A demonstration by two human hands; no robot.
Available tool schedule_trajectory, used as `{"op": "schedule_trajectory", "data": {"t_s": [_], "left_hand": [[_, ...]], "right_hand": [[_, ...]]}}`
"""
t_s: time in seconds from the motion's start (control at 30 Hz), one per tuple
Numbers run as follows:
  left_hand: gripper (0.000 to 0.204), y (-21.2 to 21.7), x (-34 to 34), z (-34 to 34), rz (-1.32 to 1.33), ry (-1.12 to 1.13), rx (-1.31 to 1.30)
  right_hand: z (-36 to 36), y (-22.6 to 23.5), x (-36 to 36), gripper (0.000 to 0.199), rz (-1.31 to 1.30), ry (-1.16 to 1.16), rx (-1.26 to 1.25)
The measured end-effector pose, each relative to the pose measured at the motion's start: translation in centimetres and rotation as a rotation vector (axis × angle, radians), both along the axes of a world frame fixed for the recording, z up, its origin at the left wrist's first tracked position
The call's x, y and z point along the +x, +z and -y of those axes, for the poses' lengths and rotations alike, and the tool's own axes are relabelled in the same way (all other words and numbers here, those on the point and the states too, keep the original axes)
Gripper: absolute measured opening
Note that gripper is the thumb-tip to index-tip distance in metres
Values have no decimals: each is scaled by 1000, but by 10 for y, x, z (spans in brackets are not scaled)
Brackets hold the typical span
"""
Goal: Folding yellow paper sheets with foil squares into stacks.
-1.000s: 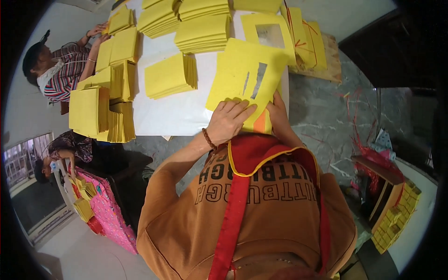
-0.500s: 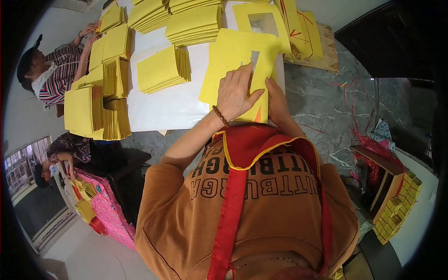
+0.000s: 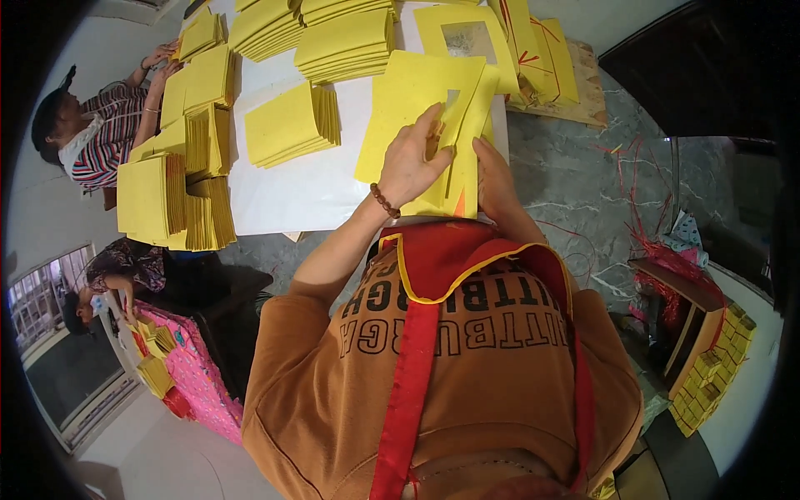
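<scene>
A large yellow paper sheet (image 3: 400,96) with a folded strip along its right side lies at the near right part of the table. Over its middle is my left hand (image 3: 412,162), thumb and fingers apart, fingertips near a narrow grey patch on the paper. My right hand (image 3: 496,179) is at the folded right edge, thumb up along it; its other fingers are mostly hidden, and it appears to hold the edge. A small orange piece shows at the sheet's lower corner. Just left lies a fanned stack of folded yellow paper (image 3: 283,129).
Several yellow paper stacks (image 3: 346,46) cover the far and left parts of the white tabletop (image 3: 283,196). Tied yellow bundles (image 3: 550,62) rest on a wooden board at right. Red string (image 3: 633,183) trails on the floor. A person in stripes (image 3: 108,125) works at left, another person (image 3: 125,271) nearer.
My left hand has shifted slightly left, its fingers more bent and spread than when flat on the paper. The folded strip's edge now shows beside it. My right hand stays at the edge.
</scene>
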State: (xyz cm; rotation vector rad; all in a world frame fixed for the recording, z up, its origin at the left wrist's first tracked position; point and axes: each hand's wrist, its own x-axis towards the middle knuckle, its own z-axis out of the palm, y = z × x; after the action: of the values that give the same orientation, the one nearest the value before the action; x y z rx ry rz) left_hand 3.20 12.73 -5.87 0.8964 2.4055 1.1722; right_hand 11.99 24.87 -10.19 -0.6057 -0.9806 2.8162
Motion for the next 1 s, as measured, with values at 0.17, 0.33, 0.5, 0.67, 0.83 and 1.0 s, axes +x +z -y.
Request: {"op": "schedule_trajectory", "data": {"t_s": [0.17,0.33,0.5,0.67,0.83,1.0], "left_hand": [[54,-9,-6,6,218,31,148],[43,-12,-10,10,390,74,302],[34,-17,-17,15,569,71,452],[34,-17,-17,16,651,64,452],[34,-17,-16,16,562,59,435],[33,-21,-16,17,463,80,313]], "right_hand": [[0,-4,-1,34,26,-12,-30],[1,1,0,32,4,-3,-20],[4,5,0,31,74,20,131],[4,3,0,34,59,25,132],[4,3,0,35,50,26,122],[5,5,-1,34,63,14,137]]}}
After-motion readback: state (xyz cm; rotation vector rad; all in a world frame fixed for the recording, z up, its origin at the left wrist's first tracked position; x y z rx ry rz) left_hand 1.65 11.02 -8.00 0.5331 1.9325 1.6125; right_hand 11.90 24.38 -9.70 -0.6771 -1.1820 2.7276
